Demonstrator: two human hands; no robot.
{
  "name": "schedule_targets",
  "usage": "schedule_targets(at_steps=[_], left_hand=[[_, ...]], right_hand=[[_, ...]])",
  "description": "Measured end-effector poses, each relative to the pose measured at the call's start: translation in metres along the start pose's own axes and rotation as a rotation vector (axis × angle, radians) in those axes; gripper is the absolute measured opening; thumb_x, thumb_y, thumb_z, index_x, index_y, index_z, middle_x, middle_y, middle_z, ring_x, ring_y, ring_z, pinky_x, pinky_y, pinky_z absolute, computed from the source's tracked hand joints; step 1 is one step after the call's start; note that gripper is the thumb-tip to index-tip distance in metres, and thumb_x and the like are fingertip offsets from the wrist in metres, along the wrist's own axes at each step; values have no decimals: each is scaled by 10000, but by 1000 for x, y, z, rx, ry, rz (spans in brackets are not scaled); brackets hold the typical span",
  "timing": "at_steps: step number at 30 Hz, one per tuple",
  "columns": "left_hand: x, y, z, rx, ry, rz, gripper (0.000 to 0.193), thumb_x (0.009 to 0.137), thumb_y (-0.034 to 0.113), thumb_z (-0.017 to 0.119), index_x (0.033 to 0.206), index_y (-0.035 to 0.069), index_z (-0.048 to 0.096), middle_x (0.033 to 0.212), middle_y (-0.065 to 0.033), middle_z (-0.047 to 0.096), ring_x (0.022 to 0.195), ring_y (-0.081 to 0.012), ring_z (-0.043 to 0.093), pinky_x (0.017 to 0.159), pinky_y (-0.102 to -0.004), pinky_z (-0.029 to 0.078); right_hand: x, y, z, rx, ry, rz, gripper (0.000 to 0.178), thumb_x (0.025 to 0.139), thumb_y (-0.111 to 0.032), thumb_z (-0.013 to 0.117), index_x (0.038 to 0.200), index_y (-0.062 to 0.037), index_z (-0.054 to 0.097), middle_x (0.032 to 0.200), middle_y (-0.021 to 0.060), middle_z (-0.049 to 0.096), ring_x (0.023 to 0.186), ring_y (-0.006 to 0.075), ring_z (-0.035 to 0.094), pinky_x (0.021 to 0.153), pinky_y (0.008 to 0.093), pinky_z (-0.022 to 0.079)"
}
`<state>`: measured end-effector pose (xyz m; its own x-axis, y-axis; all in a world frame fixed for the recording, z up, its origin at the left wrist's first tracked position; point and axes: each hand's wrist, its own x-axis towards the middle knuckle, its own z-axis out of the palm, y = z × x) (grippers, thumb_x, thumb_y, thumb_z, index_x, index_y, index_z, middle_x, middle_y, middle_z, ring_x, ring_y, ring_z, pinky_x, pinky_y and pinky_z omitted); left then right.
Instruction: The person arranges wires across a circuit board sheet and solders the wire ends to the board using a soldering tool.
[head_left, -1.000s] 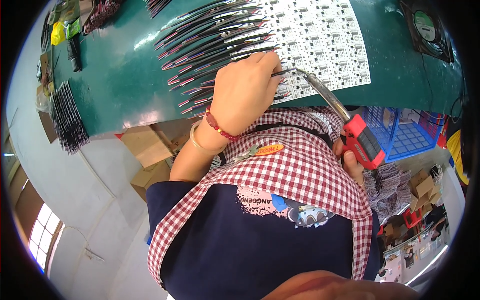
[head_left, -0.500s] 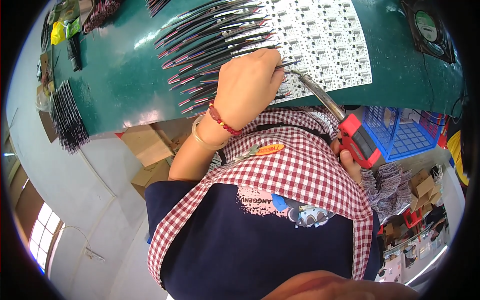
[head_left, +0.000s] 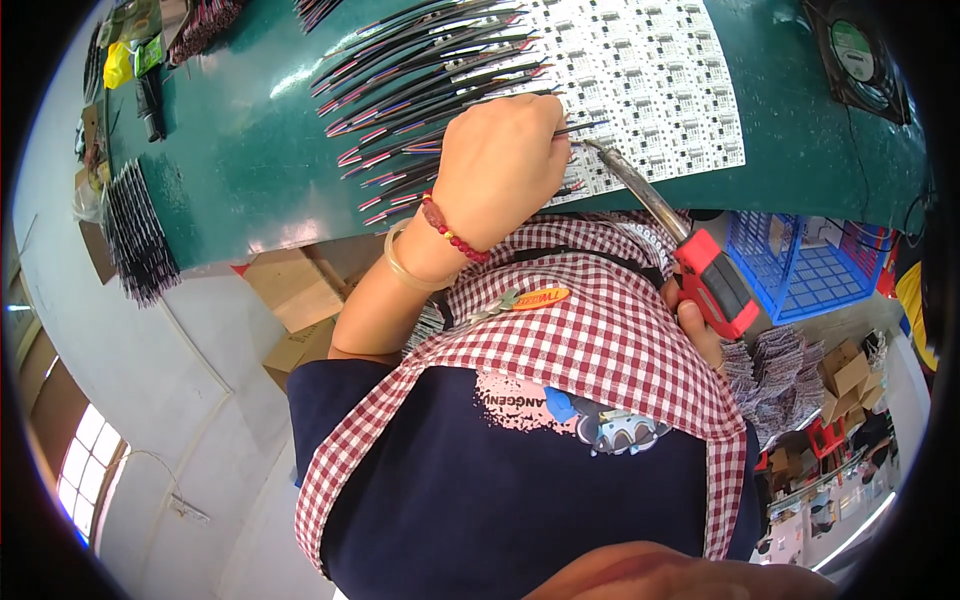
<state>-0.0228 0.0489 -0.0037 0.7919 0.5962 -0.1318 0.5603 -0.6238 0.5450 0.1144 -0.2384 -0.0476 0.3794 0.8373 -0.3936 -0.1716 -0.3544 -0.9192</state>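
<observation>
My left hand (head_left: 503,160), with a red bead bracelet and a bangle at the wrist, is closed over the near edge of the white circuit board sheet (head_left: 690,80). Its thumb and fingers pinch a thin dark wire (head_left: 585,127), whose end sticks out to the right. Wrapped round the red and black handle of a soldering iron (head_left: 715,280) is my right hand (head_left: 700,328), lower and to the right. The iron's metal tip points up-left, just below the wire and close to my left fingertips. Several black cables (head_left: 400,85) with coloured ends lie in a row across the sheet's left side.
A green table (head_left: 240,150) carries another cable bundle (head_left: 140,235) over its left edge. At the far right sits a black fan-like unit (head_left: 858,60). A blue plastic crate (head_left: 800,265) stands below the table's right side, and cardboard boxes (head_left: 295,290) are under its left.
My left hand has shifted slightly right, and the wire's end reaches a little farther right. The soldering iron and my right hand stay almost where they were.
</observation>
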Motion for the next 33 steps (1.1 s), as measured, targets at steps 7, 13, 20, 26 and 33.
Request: schedule_targets(at_steps=[7, 13, 20, 26, 33], left_hand=[[0, 1, 2, -3, 4, -20, 115, 742, 121, 615, 706, 12, 602, 681, -150, 617, 653, -331, 606, 595, -400, 470], [2, 1, -1, 3, -11, -29, 114, 743, 115, 608, 697, 11, 603, 678, -152, 616, 656, -334, 606, 601, -403, 472], [0, 0, 1, 14, 4, -21, 117, 753, 127, 616, 737, 12, 602, 722, -143, 628, 659, -331, 607, 602, -400, 472], [-6, 5, 6, 5, 72, -82, 107, 752, 128, 632, 754, 27, 595, 727, -108, 624, 632, -303, 601, 569, -376, 461], [-10, 7, 10, 48, 115, -52, 96, 751, 121, 635, 765, 39, 587, 737, -86, 622, 613, -284, 598, 548, -371, 457]], right_hand=[[3, 6, -5, -55, -92, -6, 256, 814, -252, 641, 820, 3, 615, 688, 43, 593, 602, 145, 546, 567, 272, 432], [2, -7, 2, 14, 10, -49, 286, 817, -281, 627, 821, 4, 615, 687, 51, 594, 609, 153, 550, 576, 275, 438], [3, -2, 2, -2, 28, -63, 276, 813, -278, 624, 806, -2, 617, 675, 46, 592, 606, 154, 553, 573, 281, 440], [3, -1, -1, -20, 34, -65, 273, 804, -285, 636, 792, -12, 621, 664, 35, 589, 603, 157, 551, 572, 285, 438], [1, -1, -4, -53, -21, -5, 290, 811, -296, 652, 793, -9, 617, 675, 45, 585, 600, 157, 540, 572, 284, 434]])
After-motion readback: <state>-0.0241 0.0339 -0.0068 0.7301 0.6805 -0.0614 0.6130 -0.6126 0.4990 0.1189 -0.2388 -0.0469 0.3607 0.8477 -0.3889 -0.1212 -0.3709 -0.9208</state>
